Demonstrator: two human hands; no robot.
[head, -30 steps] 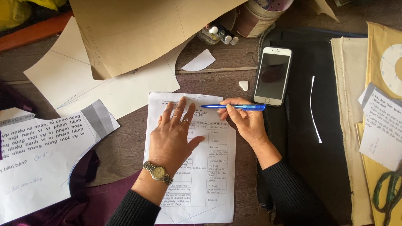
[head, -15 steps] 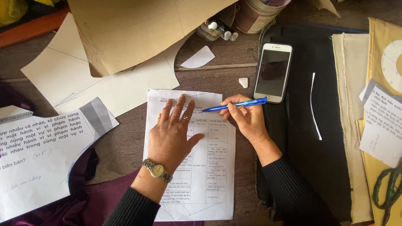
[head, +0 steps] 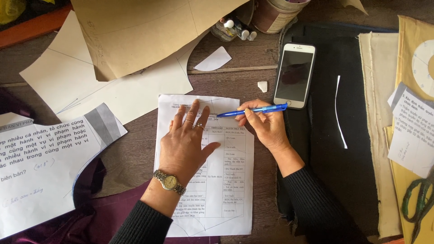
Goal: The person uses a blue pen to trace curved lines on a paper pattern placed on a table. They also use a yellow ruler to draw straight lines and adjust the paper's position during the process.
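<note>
Half the sheet [head: 226, 180] hidden under hand [head: 183, 147]

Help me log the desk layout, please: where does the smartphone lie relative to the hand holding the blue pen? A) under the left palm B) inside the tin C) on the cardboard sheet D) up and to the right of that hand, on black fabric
D: the smartphone lies face up on the black fabric, just beyond the right hand, whose grip is closed on the blue pen.

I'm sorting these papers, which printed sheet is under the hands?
The table-printed sheet in the middle, under the left hand; the large-print sheet lies untouched beside it.
</note>
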